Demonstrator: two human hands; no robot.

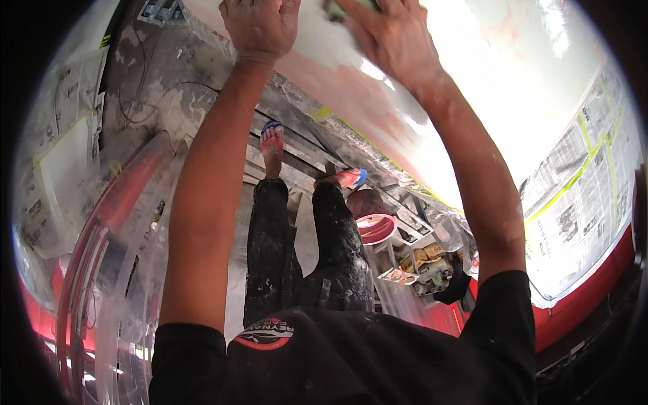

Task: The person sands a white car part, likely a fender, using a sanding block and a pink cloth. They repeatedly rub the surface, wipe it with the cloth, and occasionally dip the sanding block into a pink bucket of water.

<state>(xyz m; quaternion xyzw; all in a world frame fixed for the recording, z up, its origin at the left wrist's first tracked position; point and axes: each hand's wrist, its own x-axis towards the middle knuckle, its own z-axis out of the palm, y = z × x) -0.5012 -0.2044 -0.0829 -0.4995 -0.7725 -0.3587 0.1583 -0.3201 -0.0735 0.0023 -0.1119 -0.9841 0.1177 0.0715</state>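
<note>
A pale, shiny car body panel (324, 61) with pinkish worn patches spreads in front of me. My right hand (398, 47) lies over it, somewhat smeared by motion, with its fingers around a small dark green pad (351, 7) that is partly cut off by the upper edge. Farther left, my left hand (262, 27) is at the near side of the same panel. The frame's top cuts off its fingers, so I cannot tell how they are bent.
My feet in flip-flops stand on a metal frame (304, 162). A pink-rimmed bucket (376, 228) and a crate of supplies (428, 266) are by my right leg. Taped newspaper (574, 196) covers the right side. Plastic-wrapped red parts (128, 189) stand left; a cable (138, 88) crosses the floor.
</note>
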